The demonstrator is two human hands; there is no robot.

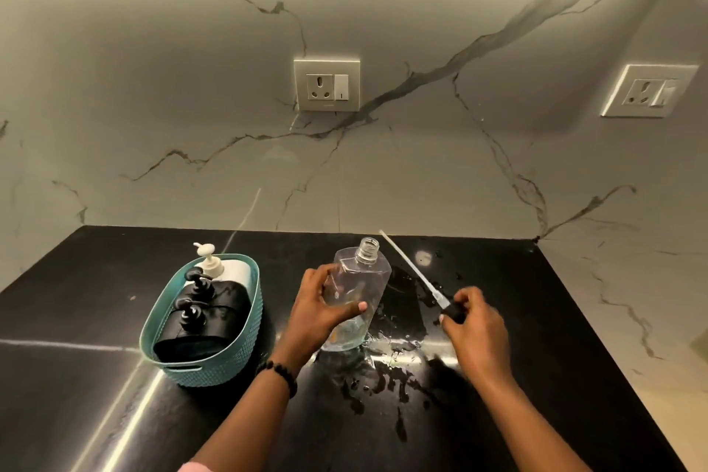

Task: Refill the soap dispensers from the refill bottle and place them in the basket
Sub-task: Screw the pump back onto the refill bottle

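On the black stone counter [536, 318], which is shining and is meeting a pale marble wall [153, 88] with grey veins, I am seeing a wet patch [387, 368] spreading in front of the work. Two switch sockets are sitting on the wall, one socket plate [326, 85] in the middle and a second plate [648, 90] at the right. The left hand [325, 305] is gripping a clear bottle [358, 291]; the fingers are curling round its body and the thumb is lying across the front. The bottle is standing a little tilted on the counter, its threaded neck open, with a small amount of clear liquid at the bottom. The right hand [473, 318] is pinching a black pump head [452, 312], and the long white dip tube [410, 268] is pointing up and away, just beside the bottle neck. At the left, a teal basket [214, 376] is holding one white dispenser [226, 268] at the back and two black dispensers [214, 310] before it. A beaded bracelet [281, 372] is circling the left wrist.
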